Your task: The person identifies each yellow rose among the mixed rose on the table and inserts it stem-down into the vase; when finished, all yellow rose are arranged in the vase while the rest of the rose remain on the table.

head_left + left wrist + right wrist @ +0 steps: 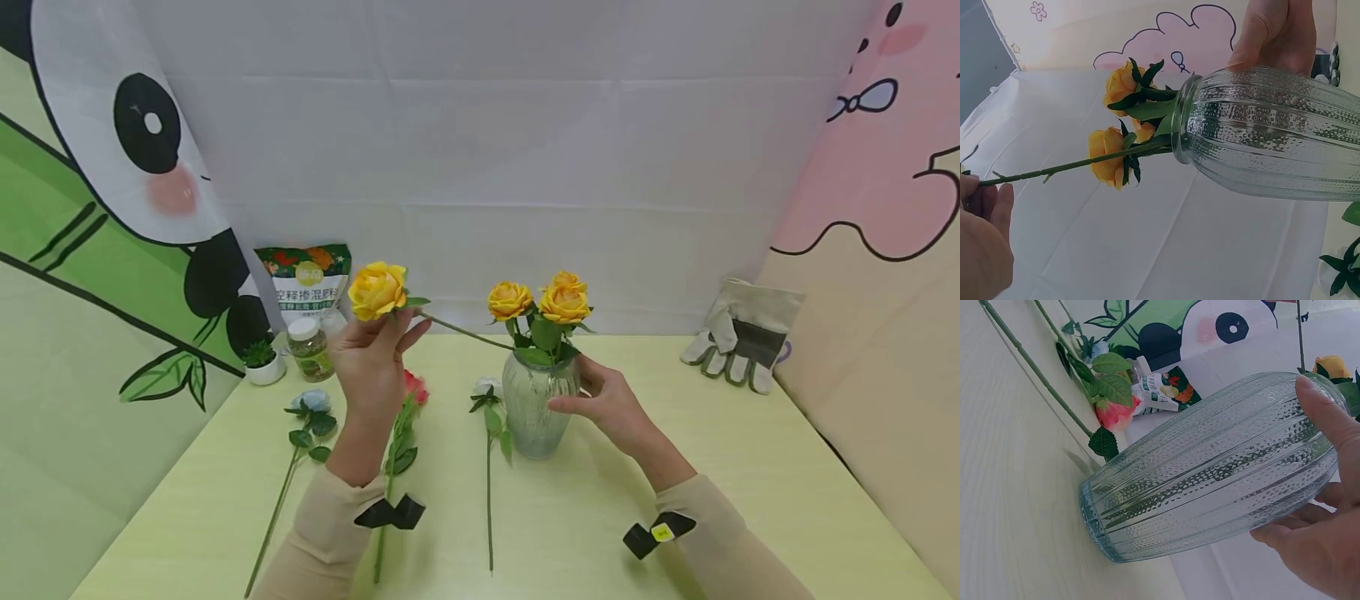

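With fingers and thumb, my left hand pinches the stem of a yellow rose just below its bloom. That stem slants down to the right, and its far end meets the mouth of the ribbed clear glass vase. In the left wrist view the vase holds other yellow roses, their blooms above the rim. My right hand grips the vase from the right, thumb on the near side. The right wrist view shows that thumb and the fingers around the upper part of the vase.
A white rose lies left of the vase. Further left lie a red-pink flower and a pale blue rose. Behind them stand a lidded jar, a small potted plant and a printed bag. Gloves are at the back right.
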Tool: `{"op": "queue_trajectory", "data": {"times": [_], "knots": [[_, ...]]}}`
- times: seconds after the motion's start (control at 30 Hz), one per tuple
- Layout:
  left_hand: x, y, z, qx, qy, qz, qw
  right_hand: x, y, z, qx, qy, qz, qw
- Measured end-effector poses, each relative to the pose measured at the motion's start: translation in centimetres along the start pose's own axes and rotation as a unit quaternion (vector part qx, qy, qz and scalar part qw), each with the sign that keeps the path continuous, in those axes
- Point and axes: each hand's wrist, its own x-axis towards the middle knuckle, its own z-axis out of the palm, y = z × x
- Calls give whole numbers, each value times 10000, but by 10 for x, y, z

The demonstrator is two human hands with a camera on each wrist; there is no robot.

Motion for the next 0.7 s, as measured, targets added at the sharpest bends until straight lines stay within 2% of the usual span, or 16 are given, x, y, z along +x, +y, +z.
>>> {"op": "queue_trajectory", "data": {"times": [0.17, 0.3, 0.4, 0.57, 0.7], "knots": [[-2, 0, 4, 227, -177, 162, 9995, 0, 1, 0, -3, 15, -13, 10000], [-1, 2, 6, 113, 49, 122, 9998, 0, 1, 0, -39, 29, 32, 10000], [-1, 5, 7, 64, 152, 237, 9996, 0, 2, 1, -53, 3, 54, 10000], [-5, 6, 11, 298, -182, 514, 9981, 0, 1, 0, -48, -6, 13, 10000], [-5, 1, 14, 510, -373, 411, 9972, 0, 0, 0, -56, 32, 29, 10000]]}}
